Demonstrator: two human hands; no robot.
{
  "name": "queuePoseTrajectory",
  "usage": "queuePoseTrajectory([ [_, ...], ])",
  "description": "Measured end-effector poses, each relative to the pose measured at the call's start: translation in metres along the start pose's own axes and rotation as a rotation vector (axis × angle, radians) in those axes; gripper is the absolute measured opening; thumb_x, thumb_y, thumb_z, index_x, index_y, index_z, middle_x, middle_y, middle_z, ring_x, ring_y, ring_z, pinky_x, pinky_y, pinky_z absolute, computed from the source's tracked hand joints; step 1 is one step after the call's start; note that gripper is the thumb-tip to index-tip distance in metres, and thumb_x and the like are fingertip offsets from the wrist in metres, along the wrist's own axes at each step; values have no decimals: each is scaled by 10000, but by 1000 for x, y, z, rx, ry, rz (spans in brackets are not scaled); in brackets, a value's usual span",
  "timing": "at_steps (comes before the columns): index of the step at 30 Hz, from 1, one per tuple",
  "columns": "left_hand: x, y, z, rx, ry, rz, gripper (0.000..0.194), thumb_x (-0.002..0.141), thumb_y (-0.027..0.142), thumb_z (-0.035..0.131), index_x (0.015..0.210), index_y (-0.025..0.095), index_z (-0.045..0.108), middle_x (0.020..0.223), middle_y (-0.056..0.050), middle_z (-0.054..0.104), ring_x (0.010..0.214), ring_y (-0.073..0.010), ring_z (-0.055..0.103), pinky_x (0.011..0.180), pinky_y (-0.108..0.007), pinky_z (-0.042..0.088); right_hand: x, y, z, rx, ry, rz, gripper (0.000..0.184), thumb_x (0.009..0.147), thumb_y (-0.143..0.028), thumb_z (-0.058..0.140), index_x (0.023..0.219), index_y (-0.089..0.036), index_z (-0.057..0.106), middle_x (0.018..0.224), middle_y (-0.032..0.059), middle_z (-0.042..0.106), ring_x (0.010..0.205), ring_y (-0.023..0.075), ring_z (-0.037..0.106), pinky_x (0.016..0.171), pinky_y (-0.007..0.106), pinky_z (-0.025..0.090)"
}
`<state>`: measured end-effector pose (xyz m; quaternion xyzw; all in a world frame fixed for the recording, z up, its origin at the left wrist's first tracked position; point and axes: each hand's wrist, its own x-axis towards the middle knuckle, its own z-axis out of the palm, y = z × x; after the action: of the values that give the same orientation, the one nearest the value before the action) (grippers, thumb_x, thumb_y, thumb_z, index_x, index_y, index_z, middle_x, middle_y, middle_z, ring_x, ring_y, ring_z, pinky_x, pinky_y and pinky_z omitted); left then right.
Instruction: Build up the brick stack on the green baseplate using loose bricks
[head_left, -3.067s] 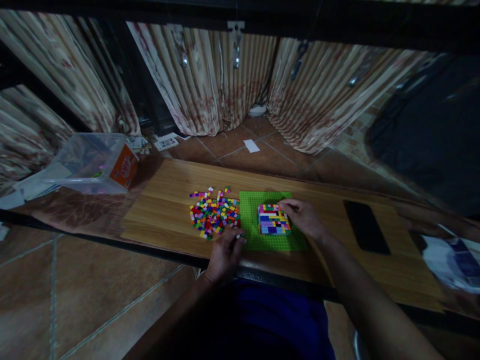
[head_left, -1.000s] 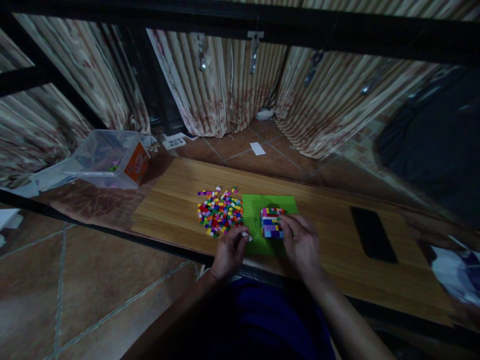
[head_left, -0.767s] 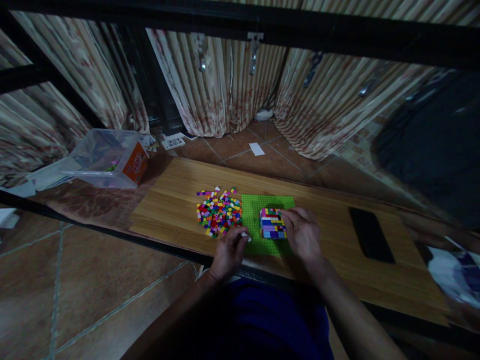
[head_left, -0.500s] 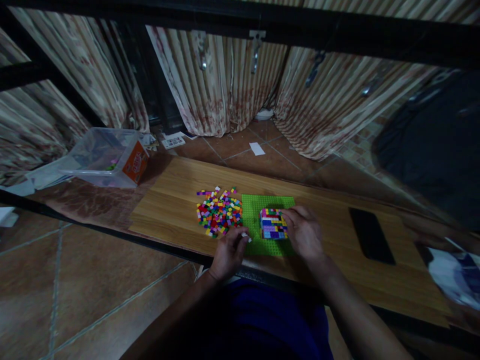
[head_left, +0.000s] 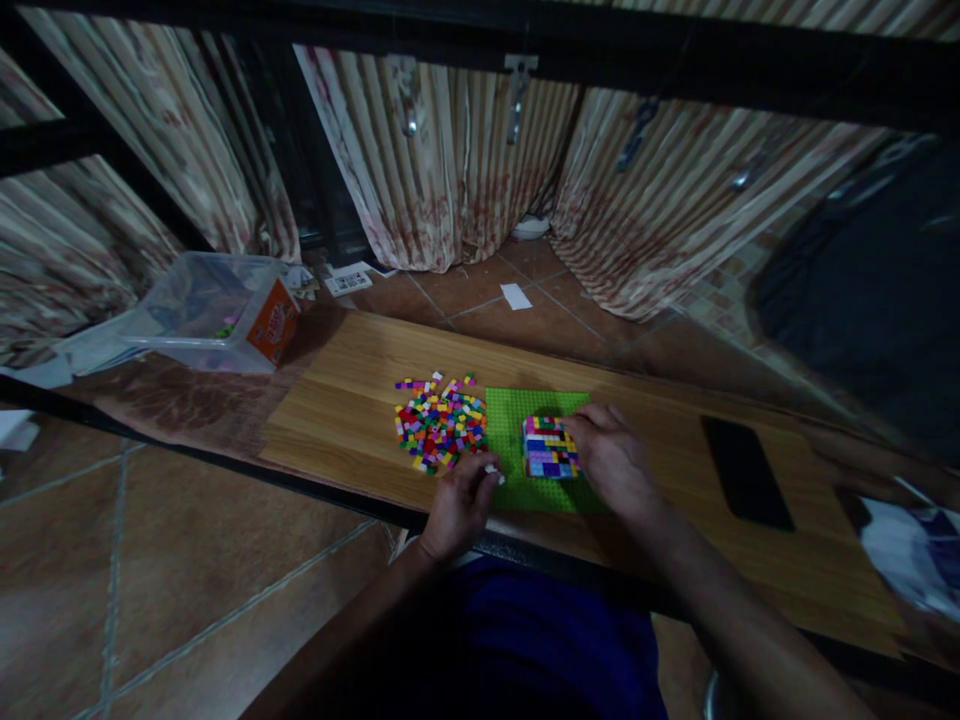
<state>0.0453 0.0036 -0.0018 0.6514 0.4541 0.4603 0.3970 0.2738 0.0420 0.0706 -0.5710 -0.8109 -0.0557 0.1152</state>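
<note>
A block of stacked toy bricks in many colours stands on a green baseplate. Bent over its far right corner, my right hand has its fingers pressed together and hides that part; whatever sits between the fingertips is hidden. My left hand rests low at the baseplate's left edge, thumb and fingers closed on small white bricks. Just beyond the left hand lies a loose heap of small coloured bricks.
The wooden board carries everything. A black phone-like slab lies to the right. At the left stands a clear plastic box with an orange label. White paper lies on the tiled floor beyond, and a dark bar crosses overhead.
Both hands stay almost where they were; the right hand has shifted only slightly over the brick block. The whole view has drifted a little.
</note>
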Motion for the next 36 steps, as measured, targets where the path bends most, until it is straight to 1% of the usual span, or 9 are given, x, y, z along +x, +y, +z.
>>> queuePoseTrajectory([
  [4,-1,0,0,12,-5,-4,212,915,234,546,1111,192,614,954,-60,675,896,-174,653,819,-304,515,2,1,1,27,7,-4,263,864,-126,447,825,-241,681,886,82,625,861,243,534,761,353,431],
  [8,-1,-1,0,13,-3,-5,215,916,233,544,1116,194,614,938,-58,672,878,-173,654,801,-300,516,-1,3,8,141,52,32,313,921,-215,399,878,-238,708,903,79,652,875,238,565,792,362,463],
  [11,0,0,0,12,3,7,211,914,229,545,1111,196,613,937,-54,673,879,-171,651,802,-302,515,-4,2,15,256,114,111,335,947,-301,394,925,-225,719,936,80,668,888,241,597,823,376,484],
  [14,0,2,-1,23,0,17,203,911,224,546,1101,198,613,953,-53,677,896,-172,647,814,-306,512,-6,0,17,354,151,195,320,935,-334,427,1002,-206,712,999,91,673,926,241,618,869,387,489],
  [18,1,4,-1,34,-5,9,186,912,220,540,1082,200,615,925,-45,672,868,-164,646,796,-296,509,-6,1,17,493,194,385,329,884,-396,502,1013,-181,715,1028,100,687,897,234,643,853,391,498],
  [22,1,4,-2,50,-20,7,181,909,216,544,1075,202,616,925,-43,674,881,-166,644,806,-294,503,-2,4,22,697,163,599,351,807,-440,577,982,-177,731,914,84,726,752,206,650,728,357,512],
  [25,2,3,-2,39,-19,5,187,909,217,545,1083,205,614,931,-42,676,878,-163,645,802,-290,504,1,4,28,859,137,701,343,746,-434,634,959,-187,741,904,71,744,760,202,662,706,333,509],
  [29,1,1,-1,23,-21,-5,188,911,225,546,1087,206,610,932,-40,673,880,-161,646,802,-288,505,3,3,30,990,93,786,358,686,-430,685,950,-197,748,889,58,749,749,199,671,684,321,504],
  [36,1,1,-2,35,-32,-8,188,918,250,534,1083,202,610,933,-49,665,856,-162,644,788,-296,512,4,3,30,1110,84,849,348,641,-422,722,905,-197,756,825,43,750,701,182,668,664,308,503],
])
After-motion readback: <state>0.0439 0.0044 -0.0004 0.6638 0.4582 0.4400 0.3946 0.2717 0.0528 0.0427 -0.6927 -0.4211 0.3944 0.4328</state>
